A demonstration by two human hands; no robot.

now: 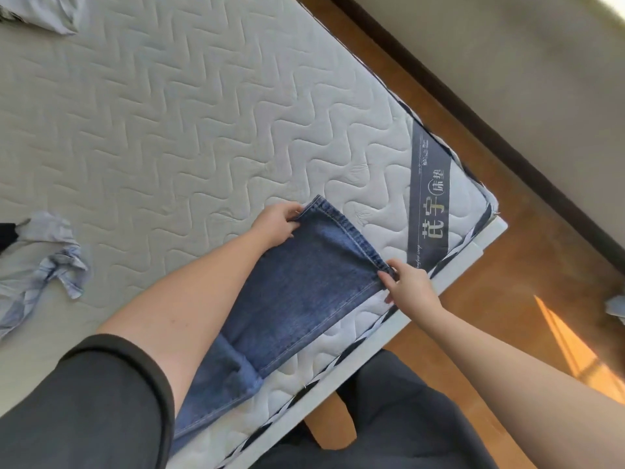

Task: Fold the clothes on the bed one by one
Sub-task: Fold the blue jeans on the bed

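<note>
Surface: quilted white mattress w/ dark label band at right corner; wood floor beyond.
Jeans pos: jeans lie along mattress edge, centre-low frame, between both hands.
L hand: left hand pinches hem's upper-left corner.
R hand: right hand pinches hem's lower-right corner.
Axis: long axis runs lower left to upper right; hem end points upper right.
Look: mid-blue denim, stitched hem, flat, legs stacked.
Other: crumpled light-blue shirt at left; grey garment upper left.
</note>
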